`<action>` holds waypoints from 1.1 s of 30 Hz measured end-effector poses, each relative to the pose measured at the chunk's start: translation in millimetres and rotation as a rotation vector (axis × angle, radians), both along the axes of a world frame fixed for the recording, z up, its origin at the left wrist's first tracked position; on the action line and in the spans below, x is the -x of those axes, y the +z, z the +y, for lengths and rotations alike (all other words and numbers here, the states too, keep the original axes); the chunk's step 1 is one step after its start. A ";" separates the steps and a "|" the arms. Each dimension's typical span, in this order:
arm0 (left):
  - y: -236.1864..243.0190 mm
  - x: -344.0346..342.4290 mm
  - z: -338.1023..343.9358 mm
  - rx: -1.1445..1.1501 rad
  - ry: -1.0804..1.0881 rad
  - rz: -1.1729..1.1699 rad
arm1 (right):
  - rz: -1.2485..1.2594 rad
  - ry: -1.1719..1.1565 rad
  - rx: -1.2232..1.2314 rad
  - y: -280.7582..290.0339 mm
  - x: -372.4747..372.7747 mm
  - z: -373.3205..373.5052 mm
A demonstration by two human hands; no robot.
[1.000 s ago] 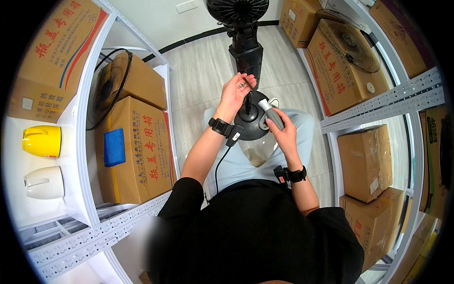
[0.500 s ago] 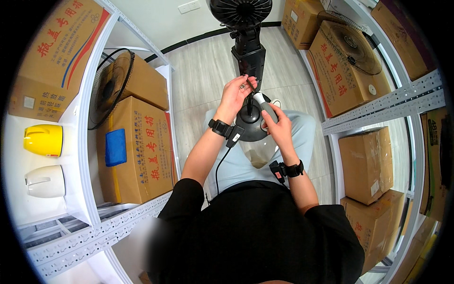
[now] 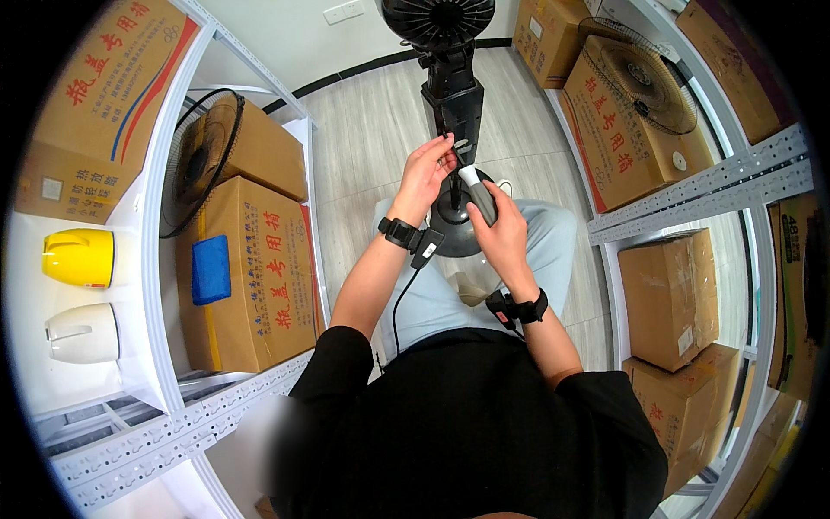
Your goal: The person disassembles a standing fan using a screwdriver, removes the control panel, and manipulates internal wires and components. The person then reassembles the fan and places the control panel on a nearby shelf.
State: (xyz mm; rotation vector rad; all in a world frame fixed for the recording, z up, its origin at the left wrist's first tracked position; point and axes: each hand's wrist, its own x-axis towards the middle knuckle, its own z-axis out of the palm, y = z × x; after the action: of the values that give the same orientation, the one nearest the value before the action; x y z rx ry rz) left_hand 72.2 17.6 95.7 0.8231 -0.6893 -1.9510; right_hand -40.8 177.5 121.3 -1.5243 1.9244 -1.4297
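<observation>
The screwdriver (image 3: 478, 192) has a grip (image 3: 484, 206) of matt grey plastic with a smooth white collar (image 3: 469, 175), and the fan (image 3: 453, 105) is black plastic with a shine, its round base (image 3: 460, 239) glossier (it picks up the light). The boxes (image 3: 246, 298) are dull brown cardboard, one crossed by shiny tape (image 3: 699, 272), while the rails (image 3: 186, 443) are perforated metal painted white and the guards (image 3: 640, 74) thin wire. Both jugs (image 3: 85, 258) look like glossy plastic, the rag (image 3: 211, 270) matt blue cloth, the shirt (image 3: 467, 415) matt black fabric, and the floor (image 3: 363, 108) smooth with a wood-like grain.
</observation>
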 end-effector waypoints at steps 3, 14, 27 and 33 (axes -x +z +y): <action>-0.3 -1.1 0.2 0.005 -0.003 -0.039 | 0.015 0.005 0.011 -5.9 1.9 -2.4; 3.0 -2.4 2.3 -0.022 0.013 0.043 | -1.448 0.384 -0.348 -14.4 29.7 -4.5; -0.8 -1.3 4.2 -0.015 0.005 0.086 | -1.317 0.361 -0.362 -9.7 27.0 -4.9; 7.7 3.4 6.8 -0.020 0.010 0.058 | -1.074 0.287 -0.293 -20.8 20.8 -6.7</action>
State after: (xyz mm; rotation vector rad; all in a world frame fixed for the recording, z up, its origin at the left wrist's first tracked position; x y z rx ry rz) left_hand 68.7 24.4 103.3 0.7778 -0.6318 -1.9676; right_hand -61.6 170.9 100.5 -0.6069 1.1163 -1.3270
